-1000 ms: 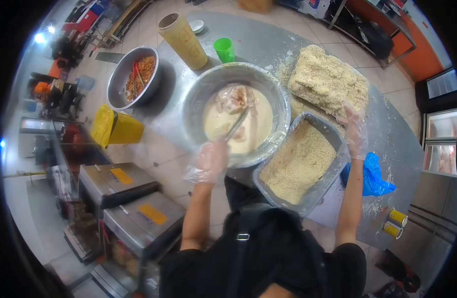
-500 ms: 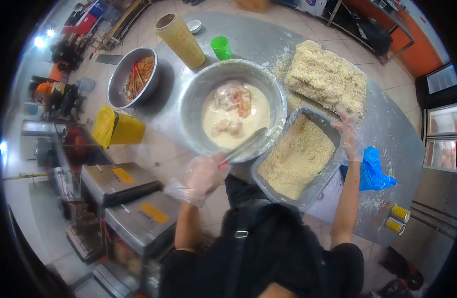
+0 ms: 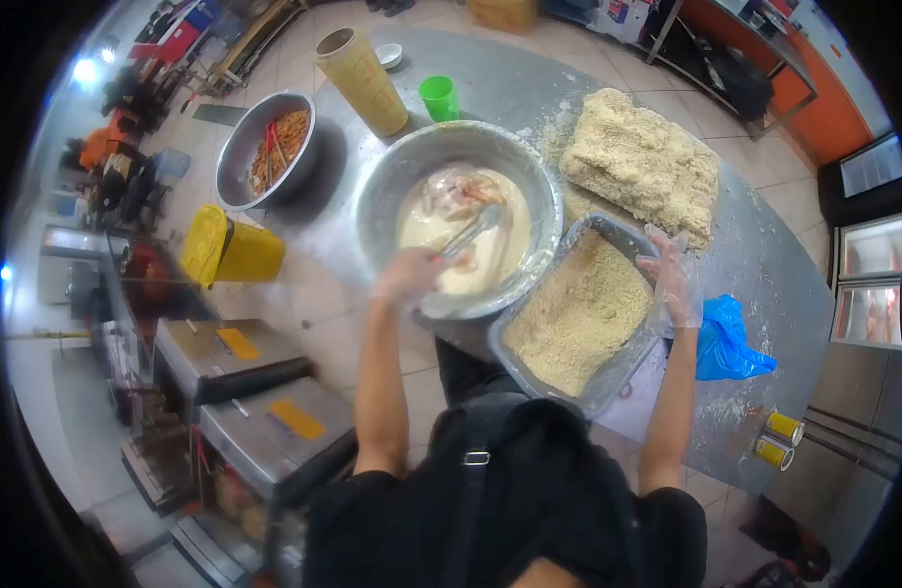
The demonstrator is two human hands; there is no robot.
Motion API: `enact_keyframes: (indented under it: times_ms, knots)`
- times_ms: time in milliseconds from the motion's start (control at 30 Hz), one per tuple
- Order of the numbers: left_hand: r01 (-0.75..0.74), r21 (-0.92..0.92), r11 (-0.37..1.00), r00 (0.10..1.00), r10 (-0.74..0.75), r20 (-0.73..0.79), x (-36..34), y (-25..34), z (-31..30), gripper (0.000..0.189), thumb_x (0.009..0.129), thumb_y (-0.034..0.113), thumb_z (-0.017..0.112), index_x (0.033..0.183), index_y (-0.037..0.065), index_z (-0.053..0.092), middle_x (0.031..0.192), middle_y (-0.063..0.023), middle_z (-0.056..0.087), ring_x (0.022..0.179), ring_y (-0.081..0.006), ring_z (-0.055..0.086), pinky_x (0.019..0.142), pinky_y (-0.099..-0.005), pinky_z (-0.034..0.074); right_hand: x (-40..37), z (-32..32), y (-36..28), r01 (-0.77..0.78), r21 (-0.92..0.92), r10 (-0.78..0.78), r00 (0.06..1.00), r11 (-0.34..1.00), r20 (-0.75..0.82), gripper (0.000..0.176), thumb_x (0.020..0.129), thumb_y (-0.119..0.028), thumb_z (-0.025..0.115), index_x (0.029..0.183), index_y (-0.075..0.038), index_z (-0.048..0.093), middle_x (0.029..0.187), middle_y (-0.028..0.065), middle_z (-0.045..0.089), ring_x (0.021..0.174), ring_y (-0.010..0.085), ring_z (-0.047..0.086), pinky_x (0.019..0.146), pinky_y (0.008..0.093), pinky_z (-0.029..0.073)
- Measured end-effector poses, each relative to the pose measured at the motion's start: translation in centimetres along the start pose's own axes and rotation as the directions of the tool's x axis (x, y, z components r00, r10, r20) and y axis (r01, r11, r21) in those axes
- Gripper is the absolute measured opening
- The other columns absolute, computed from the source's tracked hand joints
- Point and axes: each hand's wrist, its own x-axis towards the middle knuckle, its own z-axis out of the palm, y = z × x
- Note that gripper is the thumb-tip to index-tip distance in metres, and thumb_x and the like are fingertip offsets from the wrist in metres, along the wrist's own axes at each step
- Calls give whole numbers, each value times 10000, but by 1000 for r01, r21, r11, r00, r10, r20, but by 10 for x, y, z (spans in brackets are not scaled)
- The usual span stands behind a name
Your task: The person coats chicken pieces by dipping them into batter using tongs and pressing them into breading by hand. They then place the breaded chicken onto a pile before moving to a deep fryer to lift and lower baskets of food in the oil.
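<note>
My left hand [image 3: 409, 275], in a clear plastic glove, holds metal tongs [image 3: 463, 238] over the large metal bowl [image 3: 380, 169]. The tips of the tongs are at pieces of raw meat [image 3: 458, 193] lying in pale batter [image 3: 422, 233]. My gloved right hand [image 3: 674, 277] has its fingers spread at the right edge of the grey tub [image 3: 515, 361], which holds yellowish crumbs [image 3: 590, 314]. Behind the tub a big crumb-coated heap [image 3: 639, 162] rests on the metal table.
A bowl of orange-brown food [image 3: 276, 152] with red-handled tongs, a yellow roll [image 3: 365, 86], a green cup [image 3: 439, 98] and a small white dish [image 3: 389, 54] stand farther back. Blue plastic bag [image 3: 733, 343] and two cans [image 3: 779, 439] are right; yellow bin [image 3: 233, 250] left.
My left hand has swung the tongs from the bowl's near right rim into the bowl, down to the meat. My right hand has shifted slightly left and down beside the tub.
</note>
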Motion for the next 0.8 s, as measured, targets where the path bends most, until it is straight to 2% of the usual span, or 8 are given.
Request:
enact_keyframes:
  times_ms: [67, 133, 233, 367, 567, 667, 733, 800]
  knots:
    - [55, -132, 990, 998, -57, -11, -10, -7, -4, 416, 895, 362, 629, 1072, -13, 655, 671, -47, 600, 640, -136, 578, 601, -309, 460, -4, -2, 4, -13, 34, 14, 1000, 999, -21, 683, 989, -610, 254, 1393, -101, 467, 1373, 57, 518, 1033, 200, 628, 946, 373, 430]
    - [54, -284, 957, 998, -46, 34, -11, -25, -11, 356, 919, 325, 625, 1104, 22, 648, 653, 2, 574, 540, -65, 494, 497, -243, 392, -5, -9, 11, 7, -191, -5, 1000, 982, 15, 626, 1006, -566, 279, 1373, -102, 484, 1358, 49, 528, 1024, 184, 630, 945, 364, 429]
    - [32, -449, 893, 996, 6, 83, -23, -35, -24, 340, 934, 301, 618, 1148, 36, 623, 644, 17, 561, 487, -30, 427, 441, -197, 327, -8, -7, 11, 32, -1, -32, 999, 999, -4, 570, 1022, -514, 301, 1362, -98, 490, 1335, 45, 544, 1013, 172, 635, 944, 359, 446]
    - [52, -419, 907, 994, -7, 107, -42, -39, -30, 361, 942, 304, 607, 1180, 33, 596, 642, 8, 557, 462, -19, 398, 418, -177, 294, -5, -8, 14, 47, -28, -47, 999, 999, -23, 545, 1028, -489, 311, 1358, -93, 490, 1322, 51, 553, 1023, 175, 637, 930, 347, 466]
    - [82, 147, 986, 980, -106, 167, -50, -54, -36, 383, 916, 342, 620, 1121, 21, 649, 738, -61, 629, 616, -114, 566, 570, -270, 459, -12, -9, 1, 62, 33, -62, 998, 998, -7, 551, 1025, -501, 312, 1348, -96, 496, 1295, 58, 563, 1046, 189, 635, 922, 342, 474]
    - [-6, 304, 953, 991, -34, 127, -41, -45, -39, 426, 906, 389, 601, 1121, 26, 659, 819, -127, 663, 732, -205, 633, 700, -353, 498, -9, -12, 19, 65, -54, -66, 998, 996, 0, 554, 1021, -504, 326, 1349, -91, 494, 1301, 62, 554, 1034, 191, 637, 925, 351, 474]
    - [-208, 460, 863, 977, 208, 52, -17, -43, -32, 449, 903, 426, 574, 1099, 31, 662, 830, -163, 670, 760, -254, 652, 744, -384, 495, -10, -8, 15, 53, -31, -53, 999, 998, 3, 559, 1019, -506, 332, 1351, -86, 492, 1318, 68, 540, 1027, 198, 637, 934, 359, 470]
    - [-171, 617, 768, 985, 129, 113, 17, -30, -25, 449, 898, 441, 559, 1038, 30, 674, 826, -141, 686, 786, -272, 661, 772, -388, 488, -9, -6, 5, 37, -47, -36, 999, 998, 15, 564, 1019, -509, 326, 1352, -84, 490, 1317, 69, 542, 1027, 201, 637, 936, 359, 468]
